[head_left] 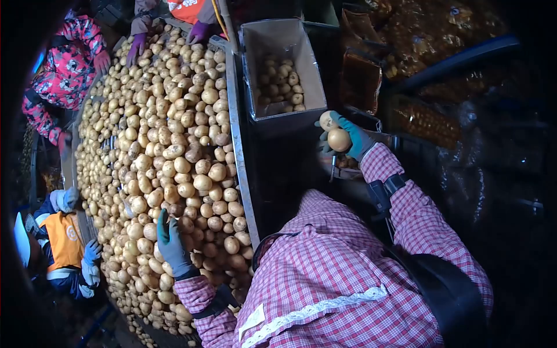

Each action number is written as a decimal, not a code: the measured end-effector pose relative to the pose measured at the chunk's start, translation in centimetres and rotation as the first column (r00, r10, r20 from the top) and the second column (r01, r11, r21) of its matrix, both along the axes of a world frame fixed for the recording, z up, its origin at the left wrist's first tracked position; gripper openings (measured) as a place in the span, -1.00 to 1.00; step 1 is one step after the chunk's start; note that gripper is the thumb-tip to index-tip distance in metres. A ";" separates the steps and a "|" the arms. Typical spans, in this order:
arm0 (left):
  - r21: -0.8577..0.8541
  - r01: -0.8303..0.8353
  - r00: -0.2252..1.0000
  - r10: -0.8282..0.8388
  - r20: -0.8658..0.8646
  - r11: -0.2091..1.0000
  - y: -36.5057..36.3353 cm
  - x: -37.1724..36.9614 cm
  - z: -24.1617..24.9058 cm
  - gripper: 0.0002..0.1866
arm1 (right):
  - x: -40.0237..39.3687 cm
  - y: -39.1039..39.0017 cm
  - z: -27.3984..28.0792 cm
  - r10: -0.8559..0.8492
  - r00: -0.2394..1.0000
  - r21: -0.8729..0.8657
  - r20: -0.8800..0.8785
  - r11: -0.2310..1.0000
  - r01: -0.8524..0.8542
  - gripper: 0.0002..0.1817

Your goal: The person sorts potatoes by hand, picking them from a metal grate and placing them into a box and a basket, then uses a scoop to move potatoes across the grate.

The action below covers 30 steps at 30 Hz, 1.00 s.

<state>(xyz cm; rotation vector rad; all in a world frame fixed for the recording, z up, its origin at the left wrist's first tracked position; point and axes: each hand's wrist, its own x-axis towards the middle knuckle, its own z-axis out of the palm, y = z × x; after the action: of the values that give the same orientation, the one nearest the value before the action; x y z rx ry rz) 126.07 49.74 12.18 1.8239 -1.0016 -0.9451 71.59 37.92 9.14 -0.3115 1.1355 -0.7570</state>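
Observation:
Two potatoes [339,140] rest in my right hand [357,137], which wears a grey-and-teal glove. It is held off to the right, near the front corner of a deep box [318,110] with some potatoes [279,84] at its bottom. My left hand [172,243], gloved the same way, reaches over the spread of potatoes [174,151] on the sorting table. Its fingers are extended and apart, with the tips among the potatoes. I see no potato gripped there, though the fingertips partly cover what lies under them.
A metal rail [239,145] edges the potato table on my side. Co-workers stand around it: one in a pink patterned jacket [67,69], one in an orange vest [64,240], and one with purple gloves [137,49]. Filled bags [426,124] lie at right.

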 end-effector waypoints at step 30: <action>-0.080 -0.223 0.969 0.230 0.093 0.972 4.3 -2.7 3.2 -0.60 | 32.2 -15.1 1.1 0.425 0.631 -0.520 -0.649 0.358 -0.776 -0.62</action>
<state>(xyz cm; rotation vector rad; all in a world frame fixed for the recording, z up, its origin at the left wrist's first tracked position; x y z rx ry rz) 123.39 54.05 15.40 1.8960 -0.8534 -0.6773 103.78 22.82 10.24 -1.6576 0.8763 -0.4259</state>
